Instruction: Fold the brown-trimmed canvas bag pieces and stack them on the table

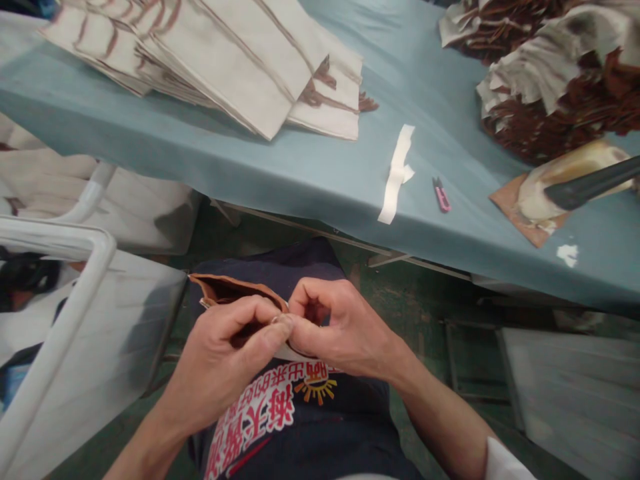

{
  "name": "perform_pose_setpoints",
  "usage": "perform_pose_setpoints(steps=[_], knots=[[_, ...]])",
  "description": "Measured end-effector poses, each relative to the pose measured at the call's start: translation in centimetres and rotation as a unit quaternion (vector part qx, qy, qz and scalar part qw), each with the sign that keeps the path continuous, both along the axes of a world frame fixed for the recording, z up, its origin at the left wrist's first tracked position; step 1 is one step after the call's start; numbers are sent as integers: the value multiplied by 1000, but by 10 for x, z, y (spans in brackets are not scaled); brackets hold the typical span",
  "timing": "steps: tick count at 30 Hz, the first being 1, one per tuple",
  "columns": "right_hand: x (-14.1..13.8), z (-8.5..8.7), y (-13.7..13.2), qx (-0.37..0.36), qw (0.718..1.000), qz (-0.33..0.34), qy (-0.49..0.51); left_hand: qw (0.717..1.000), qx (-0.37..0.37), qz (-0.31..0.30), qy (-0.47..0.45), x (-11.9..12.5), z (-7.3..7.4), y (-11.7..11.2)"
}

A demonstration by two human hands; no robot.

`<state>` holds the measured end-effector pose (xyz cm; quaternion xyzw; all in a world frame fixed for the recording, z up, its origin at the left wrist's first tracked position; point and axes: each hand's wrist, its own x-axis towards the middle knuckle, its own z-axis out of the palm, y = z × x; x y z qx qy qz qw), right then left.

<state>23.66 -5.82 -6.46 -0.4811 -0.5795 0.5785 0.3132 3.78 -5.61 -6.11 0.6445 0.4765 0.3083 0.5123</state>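
Observation:
Over my lap, my left hand (225, 360) and my right hand (345, 327) meet at the edge of a brown-lined cloth piece (213, 290). It looks like a pouch with its mouth open, brown inside and pale outside. The left thumb and fingers pinch its edge. Right beside them, the right thumb and forefinger press together on the same edge. What lies exactly between the fingertips is too small to make out. Beneath the hands is a dark blue apron (330, 427) with red and white lettering. Most of the cloth piece is hidden behind the hands.
A blue-covered table (310, 180) runs across in front. On it lie stacked cream cloth pieces (240, 60), a white strip (397, 177), pink thread snips (441, 195), a brush-like tool (570, 193) and brown-and-cream bundles (555, 87). A metal-framed cart (100, 253) stands left.

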Motion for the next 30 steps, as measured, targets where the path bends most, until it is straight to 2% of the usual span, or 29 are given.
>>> perform_pose_setpoints(steps=[4,9,11,16,19,22,26,30], knots=[[5,-2,2,-35,999,9,18,999,-24,-26,0,-2,4,6],[6,1,4,-26,999,23,-6,997,-20,-68,14,-13,0,6],[3,3,2,-5,999,17,-32,998,-11,-51,24,-15,-2,4],[-7,0,-8,110,988,-52,-96,996,44,40,62,-10,-3,-4],[-12,-4,-12,116,985,-70,-108,992,73,72,72,-4,-2,-9],[-14,-8,-14,84,989,-73,-99,989,81,97,76,0,-3,-13],[-11,-15,-18,50,993,-65,-84,991,27,126,44,-1,-15,-18],[-8,-19,-25,88,988,-81,-97,984,-99,135,-60,-7,-35,-23]])
